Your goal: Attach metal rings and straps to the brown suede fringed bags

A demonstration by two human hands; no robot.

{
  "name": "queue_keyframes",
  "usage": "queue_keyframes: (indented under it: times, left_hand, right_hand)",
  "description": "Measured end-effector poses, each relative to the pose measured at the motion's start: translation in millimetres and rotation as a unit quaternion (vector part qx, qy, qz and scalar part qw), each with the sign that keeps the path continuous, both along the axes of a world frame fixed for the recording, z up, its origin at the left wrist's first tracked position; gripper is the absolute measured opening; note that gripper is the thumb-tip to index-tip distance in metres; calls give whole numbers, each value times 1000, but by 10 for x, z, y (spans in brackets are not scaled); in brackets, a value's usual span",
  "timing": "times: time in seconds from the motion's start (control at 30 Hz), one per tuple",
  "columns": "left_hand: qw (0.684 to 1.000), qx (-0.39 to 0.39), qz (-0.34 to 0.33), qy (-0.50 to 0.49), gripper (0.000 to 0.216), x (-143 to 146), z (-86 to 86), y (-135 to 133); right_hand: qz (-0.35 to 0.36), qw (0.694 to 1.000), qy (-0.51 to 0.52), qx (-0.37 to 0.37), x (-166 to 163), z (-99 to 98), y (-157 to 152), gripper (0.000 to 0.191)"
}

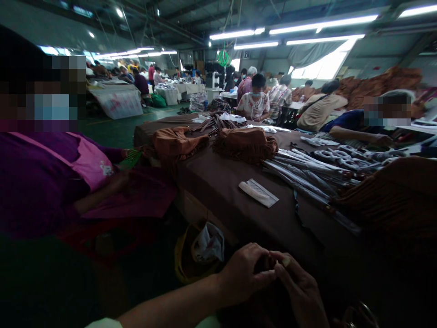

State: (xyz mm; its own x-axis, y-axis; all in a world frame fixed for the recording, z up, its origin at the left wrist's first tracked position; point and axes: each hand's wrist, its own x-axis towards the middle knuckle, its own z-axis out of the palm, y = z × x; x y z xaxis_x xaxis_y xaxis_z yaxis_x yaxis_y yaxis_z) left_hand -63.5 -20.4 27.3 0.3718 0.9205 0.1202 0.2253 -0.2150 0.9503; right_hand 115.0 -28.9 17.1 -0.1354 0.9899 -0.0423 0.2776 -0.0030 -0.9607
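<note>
Low in the view, my left hand (244,273) and my right hand (300,282) meet fingertip to fingertip over dark material at the table's near edge. Both hands are pinched closed. Whatever lies between the fingers is too small and dark to name. Beyond them on the brown-covered table (218,182) lies a clear plastic packet (258,192) with something pale inside. A thin dark strap (297,209) trails over the cloth to its right.
Brown fringed bags (251,141) and long plastic-wrapped strips (303,168) lie farther back. At right sits a large fringed brown piece (396,196). A yellow-rimmed basket (180,259) stands below the table. At left, a person in a pink apron (90,159) holds a green object (131,158).
</note>
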Motion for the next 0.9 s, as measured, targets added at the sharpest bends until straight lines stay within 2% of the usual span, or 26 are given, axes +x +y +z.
queue_keyframes:
  times: [0.13,0.4,0.5,0.6,0.67,0.73,0.83,0.9]
  left_hand:
    - [994,-106,-31,-20,57,-68,-58,7]
    - [986,-155,-41,-54,76,-74,-130,27]
    - [989,-137,-44,-40,75,-56,-172,11]
    - [994,-100,-36,-20,73,-21,-229,-28]
    - [996,-86,-19,-3,75,-3,-254,-56]
    - [996,-92,-8,-2,76,3,-258,-79]
    - [994,-106,-10,-16,78,0,-237,-98]
    - [994,-113,-9,-12,78,2,-222,-101]
  right_hand:
    - [73,997,-27,-15,32,38,7,38]
    - [124,987,-103,30,138,124,32,31]
    - [78,985,-127,86,75,42,-24,26]
    - [-67,979,-133,136,-49,-77,-110,24]
    - [-124,979,-116,116,-100,-121,-149,30]
    - [-97,989,-89,69,-92,-120,-156,36]
    - [-16,998,-63,20,-12,-82,-132,37]
    - [-13,998,-63,17,24,-72,-122,37]
